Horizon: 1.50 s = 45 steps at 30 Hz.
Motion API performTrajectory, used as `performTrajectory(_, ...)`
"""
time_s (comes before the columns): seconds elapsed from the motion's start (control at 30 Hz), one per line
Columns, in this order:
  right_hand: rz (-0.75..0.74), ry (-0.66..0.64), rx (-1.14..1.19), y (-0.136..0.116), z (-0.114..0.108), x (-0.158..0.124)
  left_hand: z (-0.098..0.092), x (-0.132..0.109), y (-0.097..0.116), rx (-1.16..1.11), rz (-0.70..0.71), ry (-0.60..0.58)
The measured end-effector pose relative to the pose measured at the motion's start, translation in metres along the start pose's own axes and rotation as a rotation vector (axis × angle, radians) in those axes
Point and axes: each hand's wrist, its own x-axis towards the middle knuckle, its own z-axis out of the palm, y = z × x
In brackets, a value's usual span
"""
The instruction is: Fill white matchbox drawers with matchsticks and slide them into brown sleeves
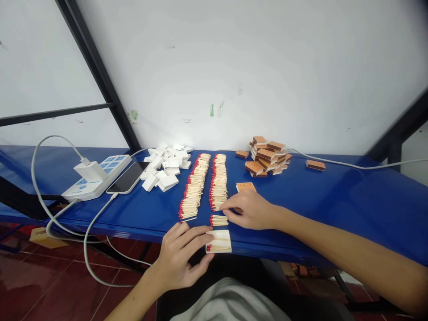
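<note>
My left hand (182, 254) grips a white matchbox tray (218, 234) at the bench's front edge, fingers along its far side and thumb below. A few red-tipped matches (219, 248) lie in the tray's near part. My right hand (250, 209) is at the near end of the right-hand row of matches (219, 183), thumb and forefinger slightly apart and touching the match ends; no match shows lifted between them. A small group of matches (219, 220) lies just in front of that row. Another long row of matches (195, 187) runs beside it on the left.
White trays (165, 165) are heaped at the back left, beside a phone (129, 177) and a power strip (96, 178) with cables. Brown matchbox sleeves (267, 156) are piled at the back right; one matchbox (245, 187) lies just beyond my right hand. Everything rests on a blue bench (334, 200).
</note>
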Motion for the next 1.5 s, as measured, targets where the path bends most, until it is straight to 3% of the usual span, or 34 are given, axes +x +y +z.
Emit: performTrajectory(1.5,-0.002,-0.018,0.043,-0.0043,-0.0011,-0.0001,0.0007,-0.0007,-0.0009,-0.008,-0.002,-0.004)
